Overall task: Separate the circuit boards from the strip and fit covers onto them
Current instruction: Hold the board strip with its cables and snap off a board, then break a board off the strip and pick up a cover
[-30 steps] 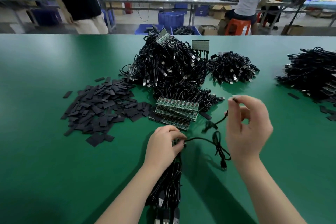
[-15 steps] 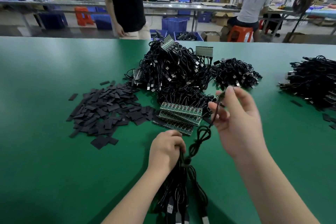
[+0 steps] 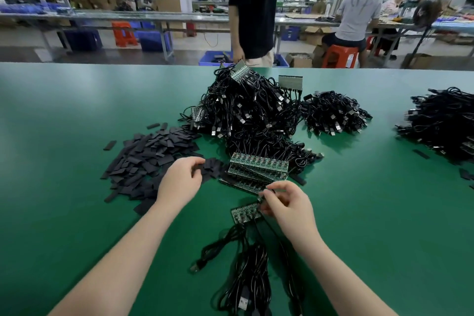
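A green worktable (image 3: 77, 213) fills the view from a head-worn camera. Two bare forearms reach forward over it.

The left hand (image 3: 179, 182) sits at the near edge of a loose heap of flat black covers (image 3: 151, 159) on the table's left side. Its thumb and fingertips pinch one black cover (image 3: 211, 169) that sticks out to the right of the fingers.

The right hand (image 3: 287, 204) has curled fingers pinching the right end of a short strip of green circuit boards (image 3: 245, 213). The strip's long axis runs left to right, rising slightly toward the hand, and its left end points toward the table's near left. Black cables (image 3: 246, 272) trail from its lower edge toward the camera, ending in USB plugs.

Just beyond the right hand lies a stack of longer circuit board strips (image 3: 259, 168), their long axes running left to right and tilted down to the right. Behind them rises a large tangled pile of black cables (image 3: 246, 110), with a smaller pile (image 3: 333, 113) to its right and another pile (image 3: 443, 120) at the far right edge.

Past the table, blue plastic bins stand on the floor; one bin (image 3: 214, 58) holds dark items too blurred to identify. Cardboard boxes (image 3: 298, 59) sit nearby. A person in a black shirt (image 3: 254, 5) stands at the table's far edge, and another in a grey shirt (image 3: 356, 15) sits on a red stool (image 3: 338, 55).
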